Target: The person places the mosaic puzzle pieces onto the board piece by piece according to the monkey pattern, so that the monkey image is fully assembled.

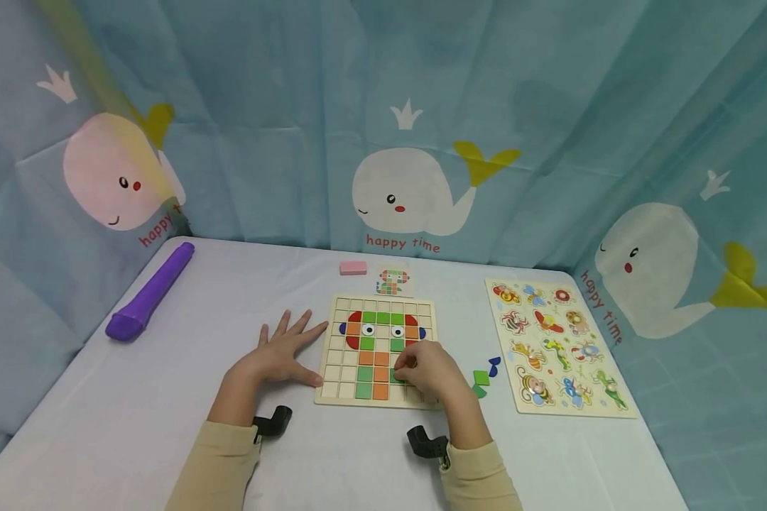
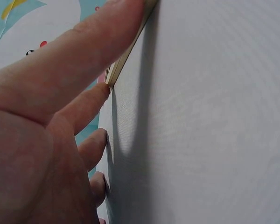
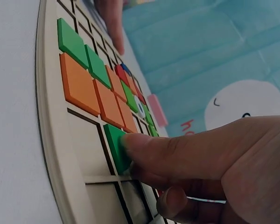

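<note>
A wooden grid board lies on the table, bearing square and rounded tiles in green, orange, red and blue, plus two eye tiles. My right hand is over its lower right part and pinches a green tile between thumb and fingers. That tile sits in or just over a cell beside the orange tiles; the fingers hide part of its outline. Spread out on the other side, my left hand touches the board's left edge with thumb and forefinger and holds nothing.
Loose green tiles and blue half-round tiles lie right of the board. Farther right is an insect puzzle board. A pattern card and pink block are behind the grid. At far left lies a purple microphone-shaped object.
</note>
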